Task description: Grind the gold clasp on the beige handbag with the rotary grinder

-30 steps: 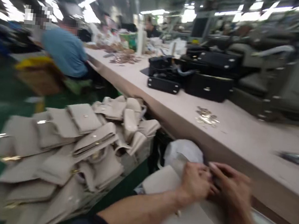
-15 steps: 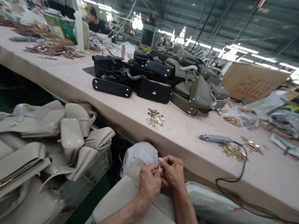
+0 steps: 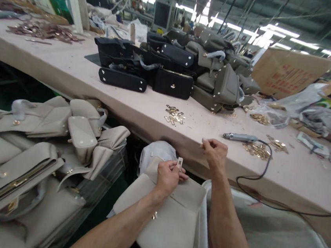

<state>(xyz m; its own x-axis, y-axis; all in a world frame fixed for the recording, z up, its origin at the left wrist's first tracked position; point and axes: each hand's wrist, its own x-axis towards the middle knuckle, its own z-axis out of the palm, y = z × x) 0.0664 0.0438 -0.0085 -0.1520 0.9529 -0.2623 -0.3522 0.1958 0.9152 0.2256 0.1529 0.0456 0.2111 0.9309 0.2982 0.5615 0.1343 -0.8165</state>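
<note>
A beige bag point(image 3: 169, 223) lies below my hands, its flap raised toward the table. My left hand point(image 3: 169, 176) is closed on a small metal plate point(image 3: 180, 162) with a rectangular opening, at the flap's upper edge. Off to the right, my right hand point(image 3: 215, 153) is raised near the table's front edge, its fingers pinched together; anything between them is too small to make out. A small pile of gold metal pieces point(image 3: 174, 115) lies on the table beyond my hands. The grey electric screwdriver point(image 3: 239, 137) rests to the right of that pile.
Black bags point(image 3: 172, 84) and olive bags point(image 3: 224, 86) are heaped on the pink table point(image 3: 120, 103). Beige bags point(image 3: 81, 137) fill a crate at the left. A white bin point(image 3: 290, 232) stands at the right, below the screwdriver's cable point(image 3: 263, 173). A person sits far back left.
My right hand has moved away from my left hand, up and to the right. The metal plate now shows in my left hand. The view has tilted down.
</note>
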